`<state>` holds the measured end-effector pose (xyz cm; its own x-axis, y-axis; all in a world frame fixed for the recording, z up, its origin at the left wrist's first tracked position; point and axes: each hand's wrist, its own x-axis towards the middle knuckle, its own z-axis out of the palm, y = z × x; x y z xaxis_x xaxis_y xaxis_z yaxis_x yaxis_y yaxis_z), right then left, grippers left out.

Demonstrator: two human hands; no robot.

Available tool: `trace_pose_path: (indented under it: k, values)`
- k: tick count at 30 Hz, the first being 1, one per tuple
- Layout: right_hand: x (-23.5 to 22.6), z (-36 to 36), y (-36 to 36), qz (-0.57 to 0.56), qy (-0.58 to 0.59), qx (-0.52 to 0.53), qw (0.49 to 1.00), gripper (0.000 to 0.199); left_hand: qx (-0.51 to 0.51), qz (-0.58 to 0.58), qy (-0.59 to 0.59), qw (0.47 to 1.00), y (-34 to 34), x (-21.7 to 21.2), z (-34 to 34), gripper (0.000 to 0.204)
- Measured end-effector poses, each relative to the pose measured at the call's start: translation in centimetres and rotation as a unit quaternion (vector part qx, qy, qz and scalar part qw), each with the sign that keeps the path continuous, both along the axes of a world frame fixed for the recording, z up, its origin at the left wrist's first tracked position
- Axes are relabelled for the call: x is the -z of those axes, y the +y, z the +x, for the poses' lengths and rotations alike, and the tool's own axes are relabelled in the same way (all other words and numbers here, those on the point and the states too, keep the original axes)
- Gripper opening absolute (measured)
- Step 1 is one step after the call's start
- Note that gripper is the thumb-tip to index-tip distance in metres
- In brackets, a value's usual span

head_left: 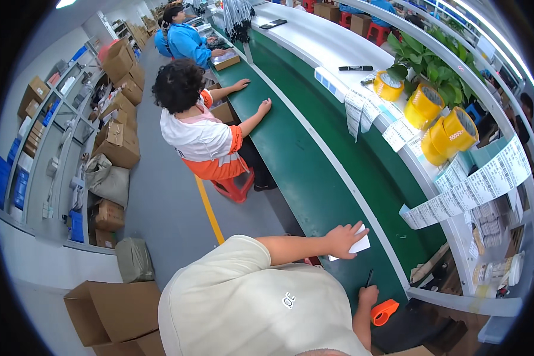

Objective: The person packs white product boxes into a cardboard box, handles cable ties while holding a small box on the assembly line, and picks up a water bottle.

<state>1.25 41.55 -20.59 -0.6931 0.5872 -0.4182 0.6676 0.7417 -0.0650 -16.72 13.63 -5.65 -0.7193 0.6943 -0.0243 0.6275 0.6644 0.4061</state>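
My left hand [343,240] lies over a flat white piece of paper or card [361,244] on the green work table, its fingers stretched across the top. The hand hides the middle of the white piece. Closer to my body, my right hand [368,295] is closed around a dark pen [369,277], which points up and away from me. Just to the right of that hand sits an orange tape dispenser [384,312] at the table's near end.
A white shelf [314,32] runs along the table's right, bearing yellow tape rolls [424,105], hanging label strips [474,190], a black marker [356,68] and a plant. A seated co-worker [202,124] rests both arms on the table ahead. Cardboard boxes [115,308] stand at left.
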Motion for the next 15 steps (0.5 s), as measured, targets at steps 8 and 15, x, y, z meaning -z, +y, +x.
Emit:
trace_pose_path:
  k: [8, 15]
  values:
    - [-1.0, -0.6, -0.8, -0.025, -0.015, 0.004, 1.000, 0.041, 0.003, 0.002, -0.002, 1.000, -0.1, -0.4, -0.1, 0.099]
    - [-0.4, 0.0, -2.1, 0.004, 0.002, -0.015, 1.000, 0.041, 0.003, 0.005, 0.013, 1.000, 0.0, -0.1, -0.1, 0.099]
